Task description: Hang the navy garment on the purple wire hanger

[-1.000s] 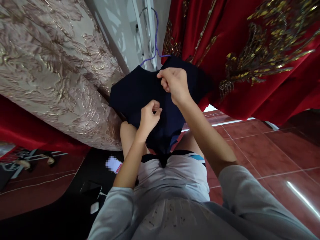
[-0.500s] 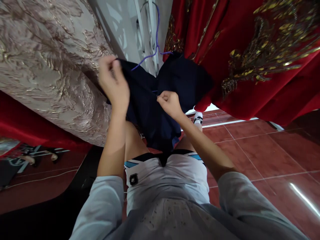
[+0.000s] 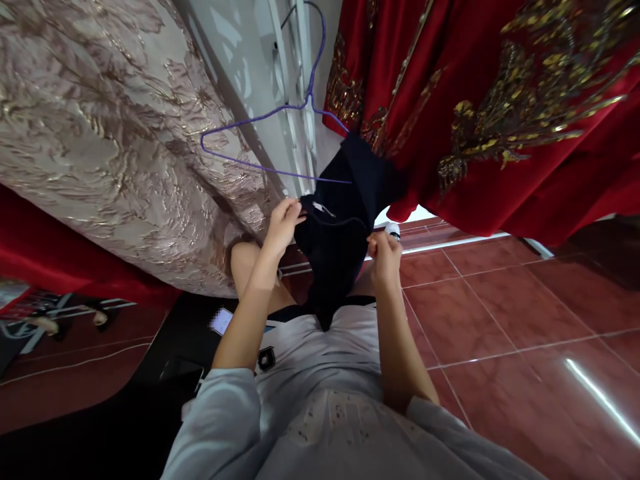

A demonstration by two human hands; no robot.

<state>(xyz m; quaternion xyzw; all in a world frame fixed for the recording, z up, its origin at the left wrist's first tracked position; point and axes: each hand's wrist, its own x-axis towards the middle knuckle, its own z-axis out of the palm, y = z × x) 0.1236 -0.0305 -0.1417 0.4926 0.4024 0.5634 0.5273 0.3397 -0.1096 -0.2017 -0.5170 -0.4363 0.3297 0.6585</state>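
A dark navy garment [image 3: 340, 227] hangs by one end from the right arm of a purple wire hanger [image 3: 260, 143]; the hanger's left side is bare. My left hand [image 3: 283, 223] pinches the garment's upper left edge near a small white label. My right hand [image 3: 385, 257] grips the garment's right edge lower down. The cloth droops between my hands over my lap. The hanger's hook goes up out of sight near a white frame.
A beige and gold brocade fabric [image 3: 100, 133] hangs at the left. Red gold-embroidered cloth [image 3: 500, 113] hangs at the right. Below lies a red tiled floor [image 3: 500, 320], and a black surface [image 3: 150, 373] with a phone sits at my lower left.
The navy garment has slid off the hanger's left side, which now shows bare. My left hand dropped from the upper left edge to the collar; my right hand moved right and down.
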